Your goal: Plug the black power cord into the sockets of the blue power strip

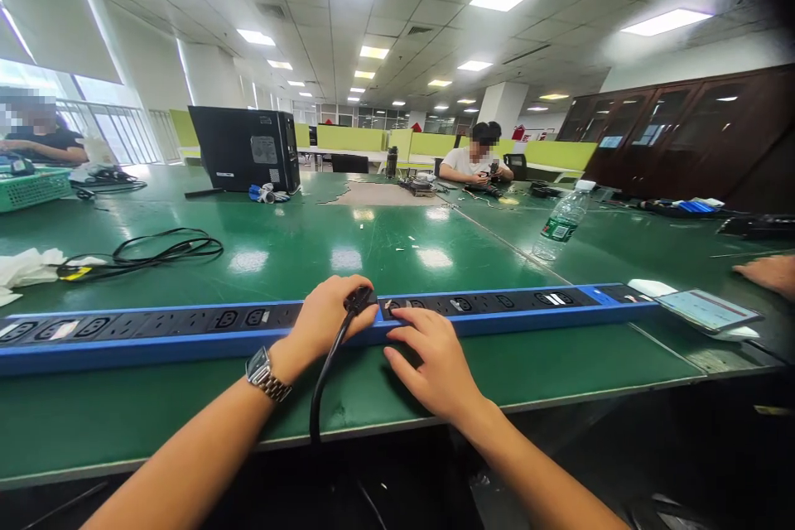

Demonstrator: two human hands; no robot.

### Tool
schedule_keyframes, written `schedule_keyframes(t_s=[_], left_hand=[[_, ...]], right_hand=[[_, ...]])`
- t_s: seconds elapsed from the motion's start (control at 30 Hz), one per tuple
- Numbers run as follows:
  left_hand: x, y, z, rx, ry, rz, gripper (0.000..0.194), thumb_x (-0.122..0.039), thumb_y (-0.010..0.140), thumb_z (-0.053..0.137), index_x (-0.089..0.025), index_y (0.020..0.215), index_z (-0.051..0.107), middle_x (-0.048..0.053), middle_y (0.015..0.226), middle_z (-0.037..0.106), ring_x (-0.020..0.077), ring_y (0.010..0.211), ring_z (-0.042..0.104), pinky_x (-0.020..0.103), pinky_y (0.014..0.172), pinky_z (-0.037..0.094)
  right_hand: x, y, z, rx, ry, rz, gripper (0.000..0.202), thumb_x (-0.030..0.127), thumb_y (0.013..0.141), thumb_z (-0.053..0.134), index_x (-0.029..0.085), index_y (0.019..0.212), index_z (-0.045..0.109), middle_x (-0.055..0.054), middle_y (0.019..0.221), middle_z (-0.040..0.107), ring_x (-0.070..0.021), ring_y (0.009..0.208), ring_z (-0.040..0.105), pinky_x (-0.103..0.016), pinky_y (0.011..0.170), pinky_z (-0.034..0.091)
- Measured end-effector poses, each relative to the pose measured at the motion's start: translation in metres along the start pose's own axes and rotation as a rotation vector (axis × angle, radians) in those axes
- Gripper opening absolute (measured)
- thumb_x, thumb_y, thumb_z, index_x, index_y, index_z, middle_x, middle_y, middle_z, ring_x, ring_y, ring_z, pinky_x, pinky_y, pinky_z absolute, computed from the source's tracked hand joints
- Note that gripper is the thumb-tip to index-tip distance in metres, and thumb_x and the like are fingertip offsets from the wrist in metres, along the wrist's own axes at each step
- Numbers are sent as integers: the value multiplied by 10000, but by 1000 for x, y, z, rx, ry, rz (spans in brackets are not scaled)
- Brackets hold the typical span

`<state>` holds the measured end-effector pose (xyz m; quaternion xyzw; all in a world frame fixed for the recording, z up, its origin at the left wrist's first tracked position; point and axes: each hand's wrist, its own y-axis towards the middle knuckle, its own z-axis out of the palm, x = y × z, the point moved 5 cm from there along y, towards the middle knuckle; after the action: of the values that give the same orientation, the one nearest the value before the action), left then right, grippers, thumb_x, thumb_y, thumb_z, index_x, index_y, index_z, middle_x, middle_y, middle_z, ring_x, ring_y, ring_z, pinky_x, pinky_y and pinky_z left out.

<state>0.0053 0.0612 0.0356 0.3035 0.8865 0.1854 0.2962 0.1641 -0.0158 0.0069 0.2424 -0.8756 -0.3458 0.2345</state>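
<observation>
**Head cam: black plug [358,298] at the blue power strip [515,321]**

So the left hand [332,310] has its fingers closed round the plug. Right hand [435,360] is at the strip, fingers loosely spread. From the hands, bottle's [562,224] at 2 o'clock, PC tower [239,149] at 11.

Glossy green tabletop [348,236]; matt blue power strip [204,343]; shiny metal watch [268,376].

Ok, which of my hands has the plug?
Your left hand, the one with the metal-band watch; it grips the black plug. Your right hand, at the blue power strip, holds none.
</observation>
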Motion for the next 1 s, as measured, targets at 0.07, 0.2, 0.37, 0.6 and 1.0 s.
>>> schedule_keyframes(t_s=[0.07,0.2,0.37,0.6,1.0], left_hand=[[0,-2,0,-10,6,21,249,-361,827,654,-225,1036,670,42,891,689,211,828,610,326,756,488],[-4,-2,0,-18,58,33,227,-320,831,673,-209,1029,674,54,902,686,220,863,596,333,775,481],[-9,-1,-1,5,92,6,230,-334,832,702,-215,1027,674,42,892,685,210,861,587,314,755,472],[-12,-3,2,20,178,-19,211,-344,827,707,-219,992,668,38,895,679,225,883,581,325,749,462],[-12,-1,4,81,134,10,181,-284,818,677,-219,983,640,25,905,678,222,879,584,336,764,456]], right_hand=[[0,0,0,0,-9,0,110,253,837,626,223,923,688,-89,1188,670,-271,1112,586,-478,949,457],[0,-1,1,2,-20,0,116,259,843,624,219,928,692,-95,1188,669,-272,1111,584,-478,946,456],[0,-1,2,4,-16,-8,113,257,845,621,220,927,688,-95,1180,670,-271,1099,588,-472,931,458],[0,0,1,5,-23,-20,105,252,847,623,215,923,686,-95,1181,669,-276,1105,588,-476,928,455],[0,-1,2,6,-23,-15,113,239,833,640,210,931,688,-94,1183,663,-269,1104,582,-467,930,453]])
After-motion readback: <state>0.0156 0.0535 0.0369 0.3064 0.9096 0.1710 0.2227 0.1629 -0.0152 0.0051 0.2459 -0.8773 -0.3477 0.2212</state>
